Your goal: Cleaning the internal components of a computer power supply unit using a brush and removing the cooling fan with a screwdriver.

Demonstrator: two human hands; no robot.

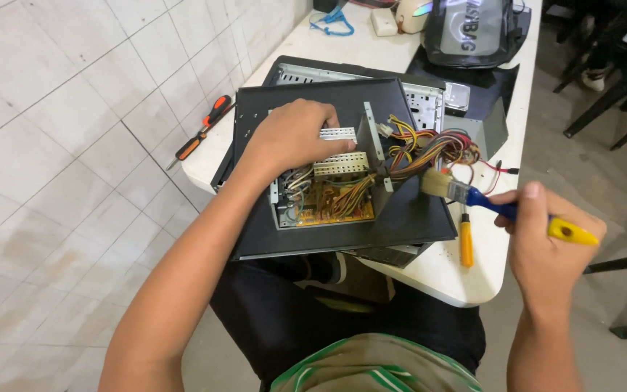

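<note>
An opened power supply unit point(328, 196) with a brown circuit board, silver heat sinks and a bundle of coloured wires point(429, 149) lies on a black computer case panel point(313, 98). My left hand point(292, 134) grips the unit's top edge and heat sinks. My right hand point(546, 232) holds a paint brush point(473, 196) with a blue and yellow handle, its bristles pointing left at the unit's right side, next to the wires.
The panel rests on an open computer case point(422, 98) on a white table point(444, 272). An orange-handled tool point(466, 239) lies near the table's front edge. Two screwdrivers point(201, 131) lie at the left edge. A dark bag point(469, 33) sits at the far end. Chair legs point(618, 94) stand at right.
</note>
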